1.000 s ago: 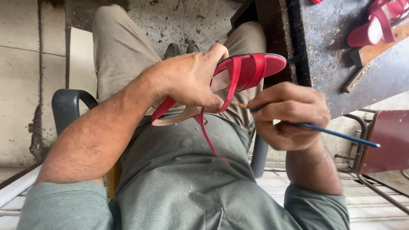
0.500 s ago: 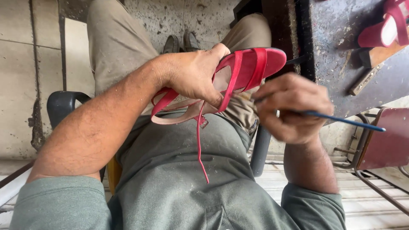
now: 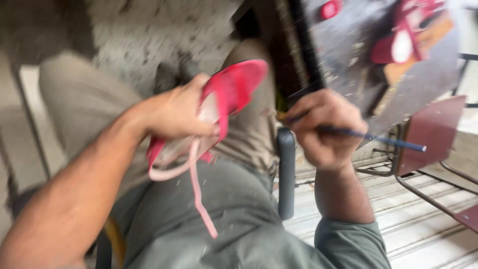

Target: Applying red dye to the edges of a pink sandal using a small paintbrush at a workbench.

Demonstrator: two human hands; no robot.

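The left hand (image 3: 177, 112) is closed around a red sandal (image 3: 224, 99) and holds it up over the lap, with its pink strap (image 3: 196, 189) hanging down. To the right, the right hand (image 3: 326, 129) is curled tight around a thin blue brush (image 3: 373, 137). A dark workbench (image 3: 348, 55) stands far right, with another red shoe (image 3: 403, 42) on it.

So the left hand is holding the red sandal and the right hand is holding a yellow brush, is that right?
Not quite. The head view shows the left hand gripping the red sandal, but the thin brush in the right hand has a blue handle, not yellow. The rest stands.
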